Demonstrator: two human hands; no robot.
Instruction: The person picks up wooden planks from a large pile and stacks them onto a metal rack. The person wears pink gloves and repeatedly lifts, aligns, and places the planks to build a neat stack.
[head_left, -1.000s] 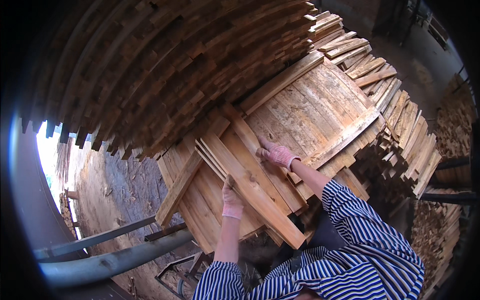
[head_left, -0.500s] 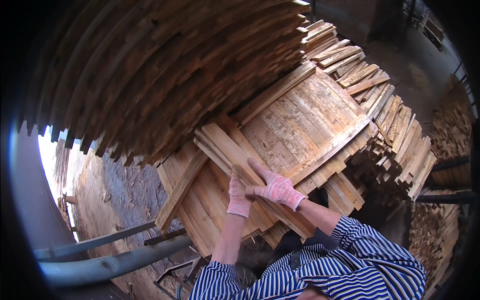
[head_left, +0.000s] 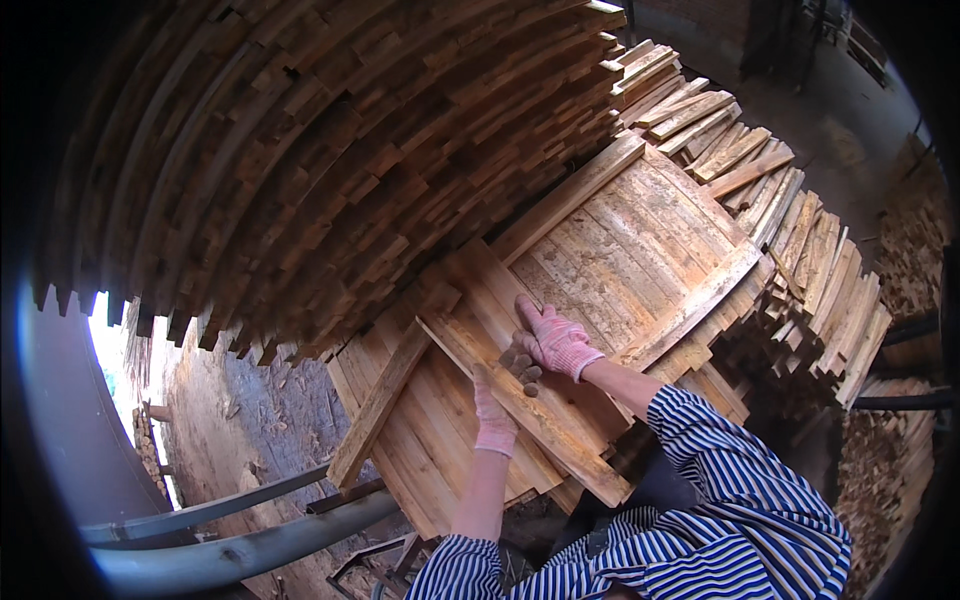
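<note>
A long wooden plank lies slantwise above the board surface, its near end close to my body. My left hand, in a pink and white knit glove, grips its left edge around the middle; most of the fingers are hidden beneath the wood. On the plank's other side is my right hand, gloved alike with brown-coated fingers. Its fingers are spread and nothing shows in them. Under both hands are flat boards laid side by side. A shorter crosswise plank rests on them at the left.
A tall stack of wooden strips rises along the far left side. A framed board panel adjoins on the right, with piled slats beyond it. Metal rails run at the lower left.
My right hand has come off the bundled slats, its fingers now spread. The plank in my left hand has turned and separated from the others. The whole view has shifted slightly.
</note>
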